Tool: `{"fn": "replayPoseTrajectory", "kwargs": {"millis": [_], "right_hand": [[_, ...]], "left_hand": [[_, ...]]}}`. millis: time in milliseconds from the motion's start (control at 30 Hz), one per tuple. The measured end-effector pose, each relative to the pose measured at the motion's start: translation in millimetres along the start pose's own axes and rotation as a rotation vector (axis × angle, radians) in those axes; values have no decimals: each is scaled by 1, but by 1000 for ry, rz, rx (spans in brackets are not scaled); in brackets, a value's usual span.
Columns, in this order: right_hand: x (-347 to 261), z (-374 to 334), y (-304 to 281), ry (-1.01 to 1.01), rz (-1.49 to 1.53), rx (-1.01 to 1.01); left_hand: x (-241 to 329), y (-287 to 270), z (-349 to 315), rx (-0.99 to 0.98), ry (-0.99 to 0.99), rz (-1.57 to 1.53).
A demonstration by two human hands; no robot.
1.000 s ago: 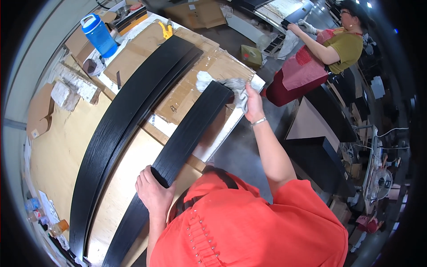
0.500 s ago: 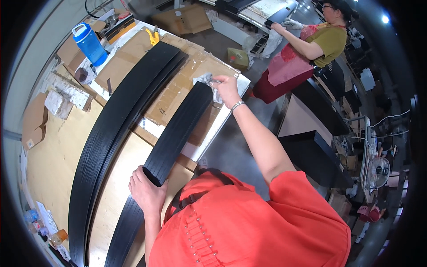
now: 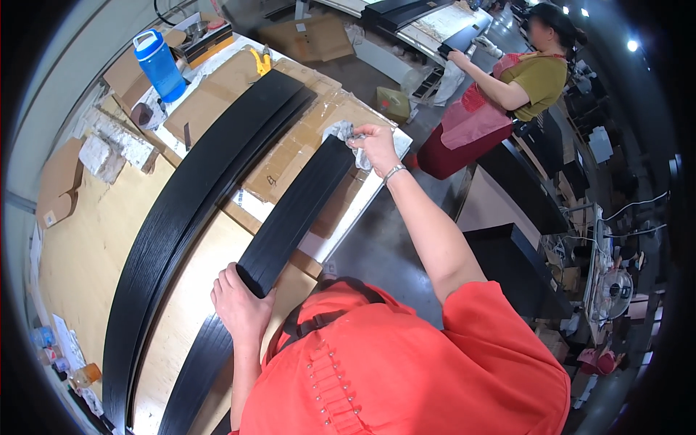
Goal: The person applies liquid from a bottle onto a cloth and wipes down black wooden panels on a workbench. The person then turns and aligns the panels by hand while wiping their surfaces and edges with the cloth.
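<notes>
A long black wood-grained board (image 3: 301,203) lies on the worktable, running from the lower left up toward the table's far right corner. My left hand (image 3: 243,301) grips it across its width, with the thumb on the near edge and the fingers over the other. At the board's far end, my right hand (image 3: 377,148) pinches a crumpled whitish cloth (image 3: 339,132) against the end. Part of the cloth hangs down past the fingers. Left of this board lie more black boards (image 3: 181,188), stacked one over another.
Flattened cardboard (image 3: 290,148) covers part of the table. A blue bottle (image 3: 161,69), yellow-handled pliers (image 3: 259,63) and whitish blocks (image 3: 101,156) stand or lie beyond the stack. Small bottles (image 3: 85,375) sit at the left edge. Across the aisle, a co-worker (image 3: 500,94) handles a dark piece.
The whole view has shifted slightly. My right hand and the cloth stay at the board's far end, and my left hand keeps its hold.
</notes>
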State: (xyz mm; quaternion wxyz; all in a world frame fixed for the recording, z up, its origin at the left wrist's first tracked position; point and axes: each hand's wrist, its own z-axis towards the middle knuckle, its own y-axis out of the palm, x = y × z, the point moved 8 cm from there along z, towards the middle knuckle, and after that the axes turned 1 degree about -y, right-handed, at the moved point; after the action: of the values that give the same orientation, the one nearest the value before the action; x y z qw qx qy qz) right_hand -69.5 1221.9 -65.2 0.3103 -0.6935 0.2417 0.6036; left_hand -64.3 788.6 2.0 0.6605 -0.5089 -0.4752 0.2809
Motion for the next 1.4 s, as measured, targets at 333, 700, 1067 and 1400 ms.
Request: {"fn": "replayPoseTrajectory", "kwargs": {"millis": [333,700,1067,1400], "right_hand": [[-87,-207,150,-851,-451,-497],[-42,-81,74,-886,-930,-255],[-71,-264,204,-992,-842,-761],[-59,-169,131,-970,-1086,-501]], "left_hand": [[-5,8,0,11,24,-4],[-10,2,3,66,57,-131],[-14,3,-7,101,71,-142],[-9,2,-4,73,124,-183]]}}
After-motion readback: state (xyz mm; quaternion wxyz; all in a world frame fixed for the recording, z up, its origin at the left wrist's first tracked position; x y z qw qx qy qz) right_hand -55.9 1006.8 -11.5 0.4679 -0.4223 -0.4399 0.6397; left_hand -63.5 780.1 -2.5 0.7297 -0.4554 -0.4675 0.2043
